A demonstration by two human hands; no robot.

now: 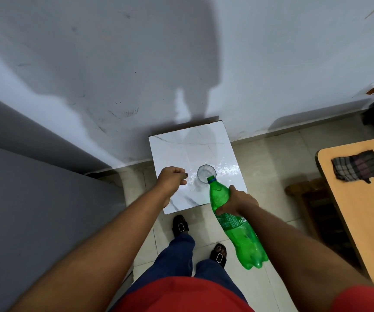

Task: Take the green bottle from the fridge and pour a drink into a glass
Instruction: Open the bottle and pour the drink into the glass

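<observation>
right hand (pixel 237 202) grips the tilted green bottle (pixel 233 221), open neck over the glass (pixel 205 174) on the marble-top table (pixel 177 149). left hand (pixel 172 179) loosely curled beside the glass, holding something small and dark. risk: unsteadied glass tips, or a surge overshoots.

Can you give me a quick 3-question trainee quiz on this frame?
1. True or false: the green bottle is capped.
2. Which hand holds the bottle?
A. left hand
B. right hand
C. both
3. Fill in: the glass stands on the white marble-look ____.

Key
1. False. The mouth is open and tilted onto the glass rim.
2. B. The right hand has its grip around the upper body of the bottle; the left hand is closed beside the glass, and whether it touches the glass cannot be told.
3. Tabletop.
</observation>
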